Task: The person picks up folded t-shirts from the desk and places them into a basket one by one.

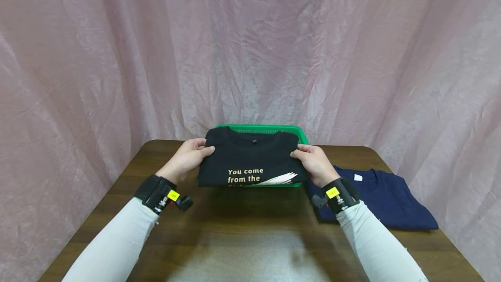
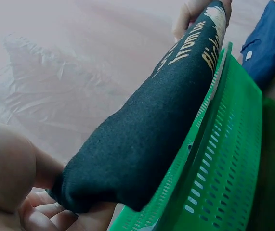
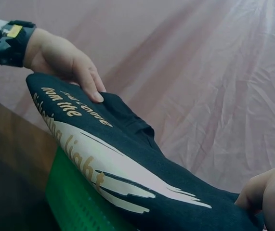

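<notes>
Pinched at its two sides, one folded black shirt (image 1: 250,153) was held up between the left hand (image 1: 185,159) and the right hand (image 1: 316,164). Seen from the head, the thumbs (image 1: 208,151) lay on top, and most of the other fingers were hidden under the cloth. The shirt was above the green basket (image 2: 226,144) and covered much of it; what was inside I could not see, nor could I tell if cloth touched rim. Its writing (image 1: 245,172) said "You come from the", but the next line was cut by the lower fold. On the brown table (image 1: 235,238), to the right, lay a folded blue shirt (image 1: 395,201), partly hidden by the right hand's wrist band (image 1: 342,196) and sleeve (image 1: 375,238).
</notes>
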{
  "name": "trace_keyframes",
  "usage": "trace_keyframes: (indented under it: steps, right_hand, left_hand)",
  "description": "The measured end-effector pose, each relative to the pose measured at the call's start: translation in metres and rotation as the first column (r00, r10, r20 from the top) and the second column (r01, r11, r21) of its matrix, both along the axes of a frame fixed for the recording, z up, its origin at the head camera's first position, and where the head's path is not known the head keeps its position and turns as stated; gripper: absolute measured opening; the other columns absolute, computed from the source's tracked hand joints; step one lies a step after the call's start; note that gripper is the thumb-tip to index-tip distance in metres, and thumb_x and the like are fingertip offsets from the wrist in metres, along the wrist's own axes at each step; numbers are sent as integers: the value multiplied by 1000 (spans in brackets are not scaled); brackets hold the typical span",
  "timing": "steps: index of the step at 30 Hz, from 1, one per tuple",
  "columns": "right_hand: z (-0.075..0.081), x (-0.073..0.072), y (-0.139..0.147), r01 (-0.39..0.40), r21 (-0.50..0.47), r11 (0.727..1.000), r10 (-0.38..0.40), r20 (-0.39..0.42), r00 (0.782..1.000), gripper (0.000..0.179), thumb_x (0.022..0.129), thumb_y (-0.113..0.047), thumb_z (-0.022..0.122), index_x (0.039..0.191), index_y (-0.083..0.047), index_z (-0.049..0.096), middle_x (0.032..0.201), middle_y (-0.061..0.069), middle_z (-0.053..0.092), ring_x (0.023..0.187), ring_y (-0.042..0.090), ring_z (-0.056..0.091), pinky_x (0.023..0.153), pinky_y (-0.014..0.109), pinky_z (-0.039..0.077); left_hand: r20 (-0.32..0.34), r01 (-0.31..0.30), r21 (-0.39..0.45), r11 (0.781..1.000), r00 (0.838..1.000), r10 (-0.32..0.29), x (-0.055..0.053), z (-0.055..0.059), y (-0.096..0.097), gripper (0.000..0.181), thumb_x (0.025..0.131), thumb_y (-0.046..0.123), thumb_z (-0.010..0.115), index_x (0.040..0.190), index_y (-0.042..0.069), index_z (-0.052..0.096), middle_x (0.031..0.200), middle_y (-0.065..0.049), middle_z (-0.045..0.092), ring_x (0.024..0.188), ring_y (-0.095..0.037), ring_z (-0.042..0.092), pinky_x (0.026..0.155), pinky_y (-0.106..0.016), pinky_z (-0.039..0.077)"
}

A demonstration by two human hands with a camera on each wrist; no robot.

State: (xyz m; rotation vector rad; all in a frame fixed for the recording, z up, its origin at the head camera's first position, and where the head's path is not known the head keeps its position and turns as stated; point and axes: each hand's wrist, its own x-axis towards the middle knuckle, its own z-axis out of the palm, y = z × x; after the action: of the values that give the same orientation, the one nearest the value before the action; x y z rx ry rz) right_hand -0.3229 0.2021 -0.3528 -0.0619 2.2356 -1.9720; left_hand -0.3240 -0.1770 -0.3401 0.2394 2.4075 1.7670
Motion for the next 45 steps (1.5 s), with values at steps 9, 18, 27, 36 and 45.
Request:
trace_keyframes:
  steps: [9,18,27,36,45]
  right_hand:
    - [2,-13,4,29,51,998,-28,-19,999,69,108,-17,60,169,2,34,163,28,52,92,-2,74,80,17,63]
    - [1,-26,6,57,58,997,-57,-4,998,69,108,-18,60,170,1,34,166,26,49,103,4,74,82,17,62]
    - [0,-45,11,92,109,990,-91,-15,996,68,109,-17,59,170,0,34,172,23,42,141,27,62,99,23,58]
    - [-6,-61,12,143,160,977,-138,-45,989,66,109,-14,58,168,5,34,174,25,37,157,38,46,130,49,41]
    - [-7,-65,11,148,341,928,-113,-123,986,64,109,-16,56,166,7,38,174,27,36,163,41,35,133,52,36]
  left_hand:
    - [18,-19,-27,999,1000,20,-11,4,8,43,116,21,56,148,-7,57,127,-16,75,95,-9,75,85,-24,64]
    - [24,-54,-25,998,998,55,-26,2,18,45,116,22,56,152,-6,56,133,-20,74,95,-9,75,85,-29,66]
    - [6,-101,-43,994,995,101,-43,2,34,43,116,20,55,150,-6,58,139,-22,71,104,-19,75,84,-28,64]
    - [6,-161,-105,981,987,163,-65,-2,50,55,116,20,55,162,-7,43,157,-27,59,142,-41,62,120,-50,52]
    - [-60,-230,-235,944,973,222,-74,-11,57,55,112,20,62,157,-9,49,138,-24,68,143,-37,59,120,-48,51]
